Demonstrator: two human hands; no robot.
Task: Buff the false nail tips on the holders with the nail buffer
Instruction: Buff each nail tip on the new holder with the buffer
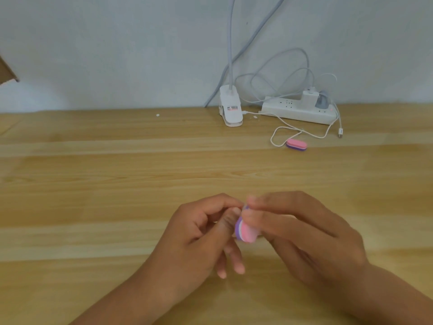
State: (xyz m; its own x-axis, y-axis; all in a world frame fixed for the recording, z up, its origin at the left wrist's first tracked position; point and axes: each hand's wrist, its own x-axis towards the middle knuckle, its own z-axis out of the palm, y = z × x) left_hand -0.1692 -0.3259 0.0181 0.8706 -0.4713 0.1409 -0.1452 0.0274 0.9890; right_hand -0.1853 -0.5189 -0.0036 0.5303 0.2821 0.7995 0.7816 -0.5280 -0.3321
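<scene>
Both hands meet above the middle of the wooden table (117,184). My right hand (304,235) pinches a small pink, white and purple nail buffer (246,232) between thumb and fingers. My left hand (199,233) has thumb and forefinger pinched together right against the buffer's upper end; whatever it holds there is hidden by the fingertips. No nail tip or holder shows plainly. A second pink and purple buffer (296,145) lies on the table at the back right.
A white clip lamp base (230,109) stands at the table's back edge, with a white power strip (300,110) and plugged chargers to its right. Loose white cables (304,132) loop onto the table near the second buffer. A grey wall rises behind.
</scene>
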